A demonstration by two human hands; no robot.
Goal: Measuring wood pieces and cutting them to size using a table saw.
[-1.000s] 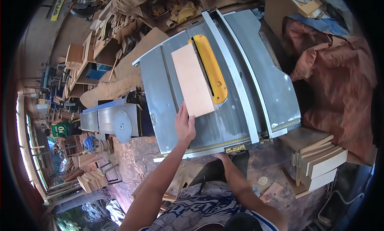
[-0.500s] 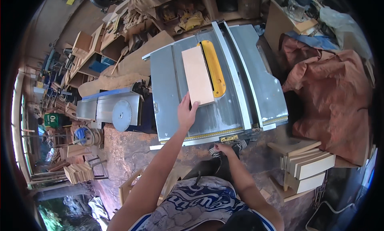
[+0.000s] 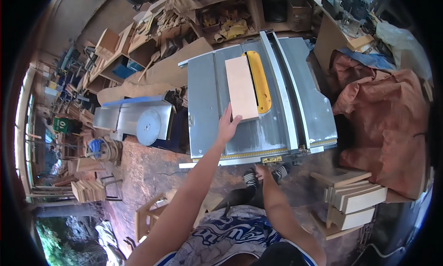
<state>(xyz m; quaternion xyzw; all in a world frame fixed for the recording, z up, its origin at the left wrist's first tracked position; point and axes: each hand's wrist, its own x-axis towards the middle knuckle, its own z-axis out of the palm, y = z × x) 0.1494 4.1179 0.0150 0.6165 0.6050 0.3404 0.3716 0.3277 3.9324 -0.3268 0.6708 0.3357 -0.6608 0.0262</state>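
Observation:
A pale rectangular wooden board lies flat on the grey table saw, along the left side of its yellow insert plate. My left hand grips the board's near left corner, thumb over the near end and fingers along the left side. No blade shows above the slot. Below the saw's front rail, close to a yellow label, is my right hand. Its fingers are curled together; whatever they may hold is too small to make out.
A metal rip fence runs along the saw, right of the insert. On the left, a round saw blade rests on another machine's metal bed. Stacked boards stand at lower right beside a reddish-brown tarp. Behind are shelves with wood scraps.
The whole view has shifted, so the saw appears farther right and slightly lower. The board keeps its place beside the insert, with my left hand still on its corner.

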